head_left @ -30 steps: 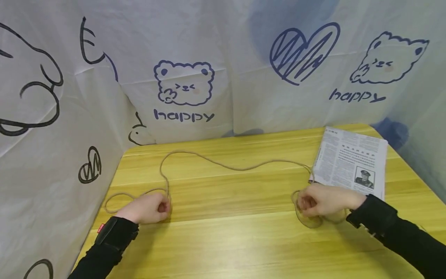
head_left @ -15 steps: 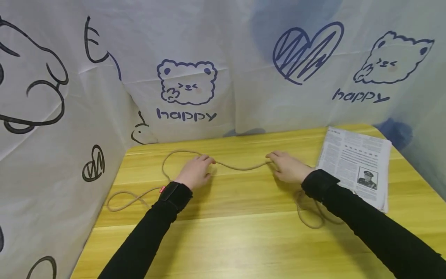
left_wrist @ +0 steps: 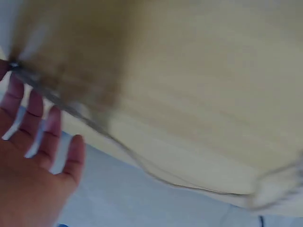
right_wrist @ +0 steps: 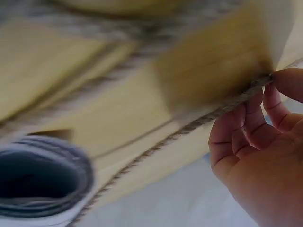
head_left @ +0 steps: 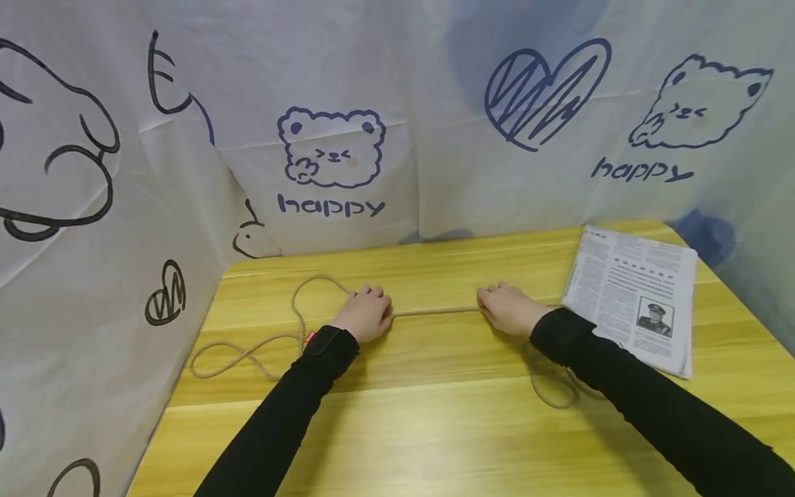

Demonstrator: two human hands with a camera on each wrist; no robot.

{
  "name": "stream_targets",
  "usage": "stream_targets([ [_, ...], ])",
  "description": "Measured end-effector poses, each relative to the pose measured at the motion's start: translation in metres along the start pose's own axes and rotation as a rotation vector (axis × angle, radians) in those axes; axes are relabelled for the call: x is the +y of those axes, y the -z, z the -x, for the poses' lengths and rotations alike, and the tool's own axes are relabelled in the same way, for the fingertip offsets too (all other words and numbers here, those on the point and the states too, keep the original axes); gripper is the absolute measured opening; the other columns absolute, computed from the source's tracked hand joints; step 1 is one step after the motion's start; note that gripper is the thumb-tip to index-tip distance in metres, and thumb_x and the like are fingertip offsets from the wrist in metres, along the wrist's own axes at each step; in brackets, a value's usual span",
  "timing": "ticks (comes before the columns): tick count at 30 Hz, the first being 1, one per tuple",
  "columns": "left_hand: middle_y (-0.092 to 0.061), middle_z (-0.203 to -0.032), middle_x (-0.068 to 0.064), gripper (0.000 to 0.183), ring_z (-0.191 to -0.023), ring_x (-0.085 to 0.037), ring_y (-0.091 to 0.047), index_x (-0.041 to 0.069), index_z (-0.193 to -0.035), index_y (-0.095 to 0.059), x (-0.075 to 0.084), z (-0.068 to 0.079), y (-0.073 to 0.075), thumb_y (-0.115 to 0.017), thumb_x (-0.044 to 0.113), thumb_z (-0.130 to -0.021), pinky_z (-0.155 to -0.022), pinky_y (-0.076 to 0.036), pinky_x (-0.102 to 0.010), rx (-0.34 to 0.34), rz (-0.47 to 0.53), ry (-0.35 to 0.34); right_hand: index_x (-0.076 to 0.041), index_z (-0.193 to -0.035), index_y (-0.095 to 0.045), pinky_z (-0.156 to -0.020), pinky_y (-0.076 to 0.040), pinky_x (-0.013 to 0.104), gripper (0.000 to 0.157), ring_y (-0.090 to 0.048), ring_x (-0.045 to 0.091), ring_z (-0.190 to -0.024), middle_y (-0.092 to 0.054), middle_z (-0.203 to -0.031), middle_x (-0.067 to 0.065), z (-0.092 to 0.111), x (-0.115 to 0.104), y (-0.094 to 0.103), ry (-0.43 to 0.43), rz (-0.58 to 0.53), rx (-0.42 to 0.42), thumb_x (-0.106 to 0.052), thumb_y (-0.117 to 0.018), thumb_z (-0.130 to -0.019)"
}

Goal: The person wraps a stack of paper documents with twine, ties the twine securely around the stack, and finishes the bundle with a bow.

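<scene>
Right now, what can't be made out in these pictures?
Head view: the ends of the rope, its course hidden by the left sleeve and right sleeve.
Head view: fine print on the newspaper, too small to read.
Left wrist view: part of the left hand, cut off by the left and bottom edges.
Right wrist view: the uppermost rope strands, blurred.

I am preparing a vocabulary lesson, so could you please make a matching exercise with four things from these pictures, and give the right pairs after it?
Column 1
1. Twisted rope
2. Newspaper
3. Tabletop
4. Large heart drawing

Column 2
A. Yellow, with wood grain
B. Blue lines on the white backdrop
C. Stretched straight between left hand and right hand
D. Bears a printed portrait

Right pairs: 1-C, 2-D, 3-A, 4-B
</scene>
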State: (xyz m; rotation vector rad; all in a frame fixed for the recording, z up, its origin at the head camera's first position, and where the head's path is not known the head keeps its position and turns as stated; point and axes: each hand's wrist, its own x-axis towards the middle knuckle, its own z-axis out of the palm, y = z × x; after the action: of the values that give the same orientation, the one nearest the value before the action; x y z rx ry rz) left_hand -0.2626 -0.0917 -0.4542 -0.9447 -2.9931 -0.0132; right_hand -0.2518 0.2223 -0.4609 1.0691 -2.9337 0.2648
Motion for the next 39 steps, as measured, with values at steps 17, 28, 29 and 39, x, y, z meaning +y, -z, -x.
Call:
stream_targets([
  [17, -0.05, -0.068, 0.002, 0.009, -0.057, -0.013, -0.046, 0.011, -0.094, -0.057, -0.095, 0.087, 0.002, -0.054, 0.018, -0.098, -0.057, -0.039, -0.032, 0.005, 0.234, 0.148, -0.004, -0.08, -0.049, -0.059, -0.036, 0.033, 0.023, -0.04, 0.016, -0.061, -0.042, -0.067, 0.002, 0.044, 0.028, 0.023, -0.177, -0.282, -0.083, -0.001, -0.039, -0.1],
  [28, -0.056, -0.076, -0.004, 0.023, -0.076, -0.027, -0.058, 0.006, -0.087, -0.058, -0.134, 0.129, 0.01, -0.042, 0.013, -0.102, -0.073, -0.044, -0.044, -0.045, 0.284, 0.32, 0.009, -0.105, -0.054, -0.059, -0.034, 0.036, 0.035, -0.038, 0.019, -0.057, -0.048, -0.076, 0.011, 0.066, 0.05, 0.042, -0.428, -0.452, 0.092, -0.012, -0.025, -0.105],
  [29, -0.055, -0.075, -0.005, 0.023, -0.075, -0.027, -0.057, 0.005, -0.088, -0.058, -0.134, 0.13, 0.011, -0.042, 0.013, -0.102, -0.072, -0.044, -0.043, -0.046, 0.287, 0.331, 0.009, -0.106, -0.053, -0.057, -0.034, 0.035, 0.036, -0.039, 0.019, -0.055, -0.049, -0.074, 0.011, 0.067, 0.05, 0.041, -0.441, -0.483, 0.087, -0.013, -0.025, -0.106],
  [39, -0.058, -0.101, -0.018, 0.026, -0.087, -0.032, -0.055, 0.003, -0.117, -0.055, -0.124, 0.116, 0.02, -0.057, 0.01, -0.091, -0.074, -0.045, -0.047, -0.057, 0.317, 0.351, 0.012, -0.109, -0.049, -0.055, -0.04, 0.033, 0.03, -0.053, 0.023, -0.058, -0.056, -0.07, 0.013, 0.051, 0.047, 0.026, -0.442, -0.617, 0.199, -0.011, -0.03, -0.105],
])
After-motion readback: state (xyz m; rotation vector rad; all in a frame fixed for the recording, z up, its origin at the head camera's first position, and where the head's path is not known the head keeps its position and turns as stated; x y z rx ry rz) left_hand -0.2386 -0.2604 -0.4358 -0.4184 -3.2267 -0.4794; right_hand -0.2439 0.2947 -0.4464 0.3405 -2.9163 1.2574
